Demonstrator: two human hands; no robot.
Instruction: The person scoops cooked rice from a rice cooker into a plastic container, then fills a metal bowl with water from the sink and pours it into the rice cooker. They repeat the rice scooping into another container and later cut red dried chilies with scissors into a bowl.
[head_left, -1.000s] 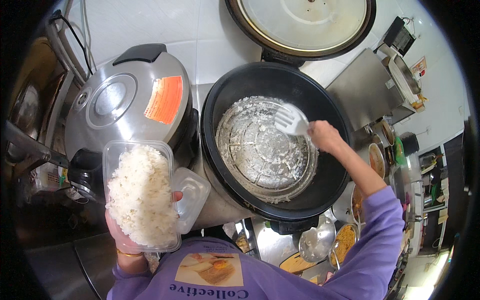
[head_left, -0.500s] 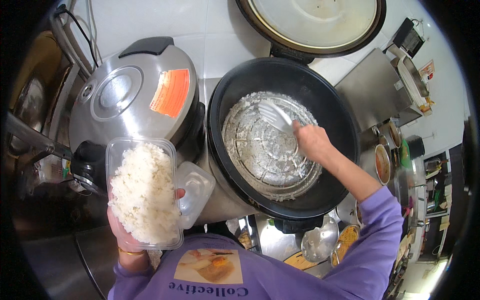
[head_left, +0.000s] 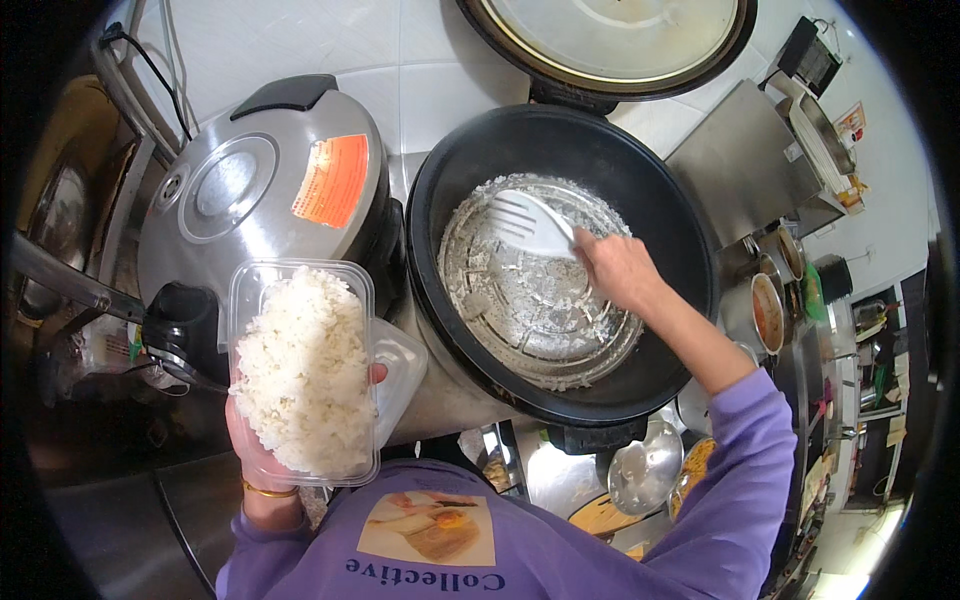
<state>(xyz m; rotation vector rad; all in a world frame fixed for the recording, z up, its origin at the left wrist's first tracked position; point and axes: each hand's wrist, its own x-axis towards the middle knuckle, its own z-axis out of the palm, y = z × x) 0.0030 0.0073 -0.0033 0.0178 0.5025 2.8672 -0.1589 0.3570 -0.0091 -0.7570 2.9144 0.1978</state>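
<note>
On my left, a clear rectangular plastic container (head_left: 372,300) heaped with cooked white rice (head_left: 305,375) rests in my left hand (head_left: 252,445), whose fingers wrap under and around its side. A clear plastic lid (head_left: 400,380) shows beside the container, next to my fingertips. My right hand (head_left: 620,270) grips a white slotted rice paddle (head_left: 532,225) by its handle. Its blade is over the bottom of a large open black rice cooker (head_left: 660,200), where a round metal plate with slots (head_left: 540,300) is dusted with stuck rice grains. Whether the blade touches the plate I cannot tell.
A closed steel rice cooker (head_left: 235,190) with an orange label stands at the left. The open cooker's raised lid (head_left: 620,40) is at the back. To the right are a steel box (head_left: 745,160) and a pot of reddish food (head_left: 767,315). A metal bowl (head_left: 645,465) lies near my front.
The container of rice has shifted slightly right and away from me. The paddle has moved a little left across the metal plate, its blade turned flatter to view.
</note>
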